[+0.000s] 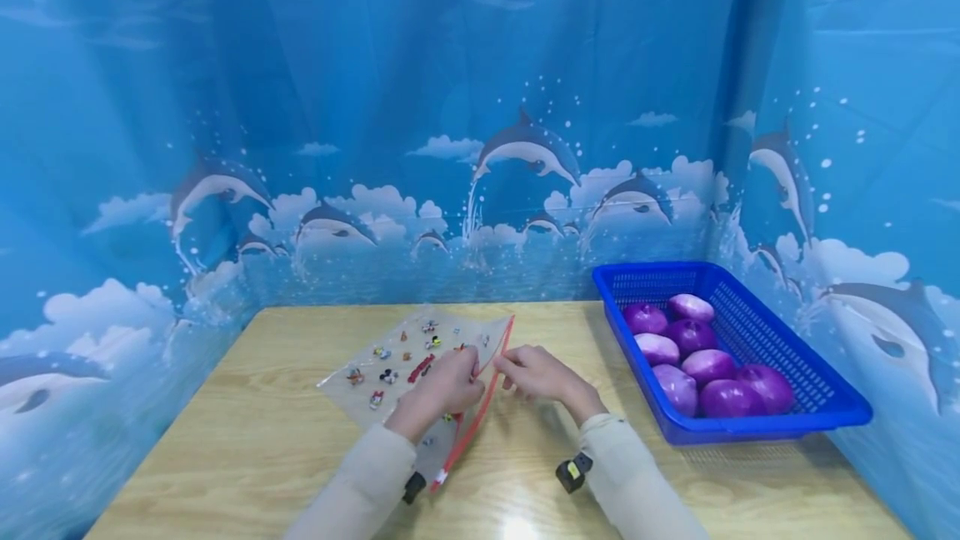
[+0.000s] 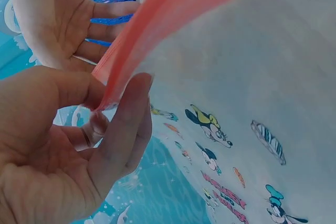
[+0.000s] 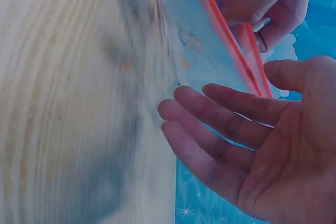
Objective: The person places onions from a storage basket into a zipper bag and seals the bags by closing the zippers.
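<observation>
A clear zip bag printed with small cartoon figures lies slanted over the table, its red zip edge toward the right. My left hand pinches that edge between thumb and fingers, as the left wrist view also shows. At the lower end of the zip sits a white slider. Across the zip is my right hand, its thumb right at the red strip. In the right wrist view its fingers are spread and nearly straight beside the bag. The two red strips stand apart there.
A blue plastic basket with several purple onions stands at the right of the wooden table. Blue curtains printed with dolphins close off the back and both sides.
</observation>
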`<state>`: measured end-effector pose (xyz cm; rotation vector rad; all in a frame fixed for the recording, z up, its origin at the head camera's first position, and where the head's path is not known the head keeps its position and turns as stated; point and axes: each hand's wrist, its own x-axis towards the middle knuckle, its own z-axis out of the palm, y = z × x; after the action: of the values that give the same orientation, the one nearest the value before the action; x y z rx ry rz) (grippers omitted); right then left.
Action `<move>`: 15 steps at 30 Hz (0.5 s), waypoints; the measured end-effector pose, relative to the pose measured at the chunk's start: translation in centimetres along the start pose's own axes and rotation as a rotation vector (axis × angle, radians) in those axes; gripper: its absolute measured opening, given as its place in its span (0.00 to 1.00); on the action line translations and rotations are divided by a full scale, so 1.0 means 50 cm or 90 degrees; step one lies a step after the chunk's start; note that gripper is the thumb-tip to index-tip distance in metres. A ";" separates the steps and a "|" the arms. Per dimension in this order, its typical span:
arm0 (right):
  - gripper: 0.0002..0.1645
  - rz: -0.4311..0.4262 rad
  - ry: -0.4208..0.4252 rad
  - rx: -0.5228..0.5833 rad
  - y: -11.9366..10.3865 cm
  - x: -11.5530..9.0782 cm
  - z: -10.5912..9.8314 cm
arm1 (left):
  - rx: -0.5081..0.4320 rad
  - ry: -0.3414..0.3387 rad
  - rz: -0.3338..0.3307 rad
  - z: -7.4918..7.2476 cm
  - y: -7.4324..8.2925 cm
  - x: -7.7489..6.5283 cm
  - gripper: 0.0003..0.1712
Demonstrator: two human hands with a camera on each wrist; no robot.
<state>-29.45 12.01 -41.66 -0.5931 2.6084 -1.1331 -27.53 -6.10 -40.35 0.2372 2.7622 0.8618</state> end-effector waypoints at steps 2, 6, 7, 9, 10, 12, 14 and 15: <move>0.21 0.000 0.006 -0.003 0.002 0.003 0.004 | -0.001 0.003 -0.004 0.001 0.000 0.000 0.07; 0.13 -0.008 0.036 -0.020 0.007 0.010 0.014 | 0.006 0.016 0.007 0.002 -0.004 0.000 0.05; 0.11 -0.008 0.044 -0.023 0.008 0.012 0.016 | 0.007 0.021 0.012 0.003 -0.007 0.001 0.05; 0.09 -0.006 0.064 -0.019 0.007 0.016 0.018 | 0.004 0.034 0.028 0.006 -0.011 0.002 0.08; 0.09 -0.003 0.073 -0.015 0.006 0.017 0.018 | 0.005 0.041 0.034 0.007 -0.012 0.004 0.10; 0.09 0.000 0.084 -0.007 0.003 0.020 0.017 | 0.006 0.058 0.043 0.011 -0.014 0.008 0.15; 0.09 -0.002 0.092 -0.006 -0.001 0.018 0.017 | 0.010 0.078 0.050 0.017 -0.016 0.012 0.15; 0.09 0.000 0.093 -0.001 -0.003 0.017 0.017 | 0.010 0.086 0.049 0.020 -0.016 0.014 0.14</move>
<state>-29.87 10.98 -42.16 -0.5284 2.7316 -1.2168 -27.98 -6.07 -41.72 0.3006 2.9022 0.9062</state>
